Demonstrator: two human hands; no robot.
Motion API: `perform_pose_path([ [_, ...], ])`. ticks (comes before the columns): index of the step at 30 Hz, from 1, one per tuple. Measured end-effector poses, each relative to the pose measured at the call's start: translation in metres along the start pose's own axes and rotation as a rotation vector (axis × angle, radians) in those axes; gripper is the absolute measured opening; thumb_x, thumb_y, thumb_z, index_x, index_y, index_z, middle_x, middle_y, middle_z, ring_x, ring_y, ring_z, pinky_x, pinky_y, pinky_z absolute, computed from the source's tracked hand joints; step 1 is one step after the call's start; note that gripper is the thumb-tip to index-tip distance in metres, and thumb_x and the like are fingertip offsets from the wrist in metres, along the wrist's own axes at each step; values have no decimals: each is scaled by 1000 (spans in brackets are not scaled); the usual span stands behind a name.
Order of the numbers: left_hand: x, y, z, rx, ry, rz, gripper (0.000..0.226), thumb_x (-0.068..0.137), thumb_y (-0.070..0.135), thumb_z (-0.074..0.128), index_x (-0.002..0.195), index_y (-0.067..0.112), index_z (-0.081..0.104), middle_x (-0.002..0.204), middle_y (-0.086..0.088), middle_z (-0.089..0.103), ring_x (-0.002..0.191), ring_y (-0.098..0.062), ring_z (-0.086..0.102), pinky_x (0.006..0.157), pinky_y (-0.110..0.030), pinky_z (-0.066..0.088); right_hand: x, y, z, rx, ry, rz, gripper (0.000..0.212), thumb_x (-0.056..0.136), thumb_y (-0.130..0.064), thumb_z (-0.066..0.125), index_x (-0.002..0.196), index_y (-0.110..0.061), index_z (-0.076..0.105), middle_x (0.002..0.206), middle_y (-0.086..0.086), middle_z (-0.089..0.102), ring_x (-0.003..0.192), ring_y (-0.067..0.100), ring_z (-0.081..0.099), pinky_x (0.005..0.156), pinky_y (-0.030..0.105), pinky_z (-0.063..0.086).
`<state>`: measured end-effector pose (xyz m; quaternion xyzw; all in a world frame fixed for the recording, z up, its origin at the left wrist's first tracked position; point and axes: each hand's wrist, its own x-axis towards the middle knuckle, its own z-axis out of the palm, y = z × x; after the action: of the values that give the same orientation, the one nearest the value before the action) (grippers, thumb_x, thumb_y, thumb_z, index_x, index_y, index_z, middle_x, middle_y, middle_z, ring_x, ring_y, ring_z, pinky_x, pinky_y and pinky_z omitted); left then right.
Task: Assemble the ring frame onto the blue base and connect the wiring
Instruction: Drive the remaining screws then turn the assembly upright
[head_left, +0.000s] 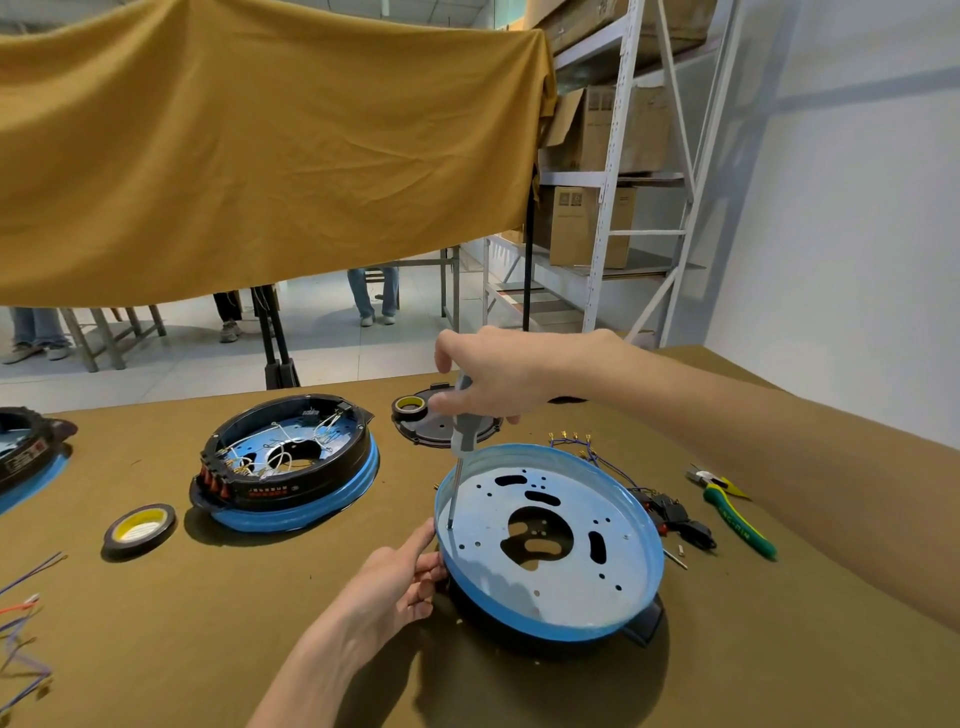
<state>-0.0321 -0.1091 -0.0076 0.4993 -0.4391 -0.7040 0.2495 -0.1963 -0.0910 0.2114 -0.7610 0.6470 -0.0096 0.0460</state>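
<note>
Nearest the camera, the left hand (400, 577) was pressed against the left rim of the blue base (550, 618), fingers curled on its edge to steady it. The base sat on the table (260, 623) with what looked like a dark ring frame (644, 621) showing under its rim. Right above, the right hand (498, 379) was closed around a grey screwdriver (461, 441), tip down at a hole by the left inner wall. My guess: a screw was being driven or lined up, so fastening came first and wiring waited. Next move probably needed the driver kept upright while the base stayed still.

Loose wires with terminals (576, 441) lay just behind the base, green-handled pliers (737, 519) to the right. Further left was a finished unit (291, 467) already wired, with a tape roll (139, 529) near it. Olive cloth covered the table; beyond hung a mustard sheet (260, 156), with metal shelving (618, 156) holding boxes.
</note>
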Motion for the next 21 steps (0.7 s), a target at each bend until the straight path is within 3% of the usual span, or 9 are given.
perform_pose_path([
  [4, 1, 0, 0, 2, -5, -7, 55, 95, 52, 63, 105, -1, 74, 68, -4, 65, 71, -18, 50, 65, -31, 47, -4, 1, -5, 124, -71, -16, 50, 97, -29, 67, 133, -17, 36, 90, 4, 67, 65, 18, 67, 49, 25, 55],
  [7, 1, -1, -1, -1, -8, -8, 54, 97, 51, 63, 102, -2, 75, 68, -5, 64, 67, -16, 49, 63, -30, 45, -2, -2, 0, -54, 18, 0, 45, 102, -49, 55, 127, -14, 41, 83, 6, 69, 59, 19, 68, 53, 35, 56],
  [12, 3, -3, -3, -11, -23, -5, 53, 94, 52, 65, 97, 1, 79, 73, -6, 65, 66, -16, 49, 66, -32, 44, -6, -1, -6, 152, -97, -5, 47, 97, -24, 67, 132, -18, 36, 84, 4, 68, 52, 11, 64, 47, 24, 53],
  [16, 3, -2, -3, -10, -21, -4, 52, 93, 52, 66, 94, 2, 80, 70, -5, 66, 69, -18, 50, 66, -32, 45, -4, -3, -1, 28, -28, 3, 43, 103, -46, 55, 127, -15, 39, 79, 6, 68, 59, 24, 68, 50, 31, 57],
  [19, 3, -2, -3, -17, -11, -8, 53, 93, 51, 67, 96, 0, 79, 70, -6, 66, 71, -19, 50, 66, -32, 46, -5, -1, -5, 140, -90, -11, 49, 97, -29, 66, 134, -18, 36, 89, 7, 68, 64, 19, 67, 51, 25, 56],
  [21, 3, -2, -2, -10, -9, -9, 54, 93, 52, 67, 96, 0, 79, 72, -7, 66, 72, -19, 50, 68, -32, 46, -4, -1, -3, 83, -48, -10, 43, 99, -33, 64, 131, -15, 41, 86, 6, 70, 60, 19, 68, 49, 28, 56],
])
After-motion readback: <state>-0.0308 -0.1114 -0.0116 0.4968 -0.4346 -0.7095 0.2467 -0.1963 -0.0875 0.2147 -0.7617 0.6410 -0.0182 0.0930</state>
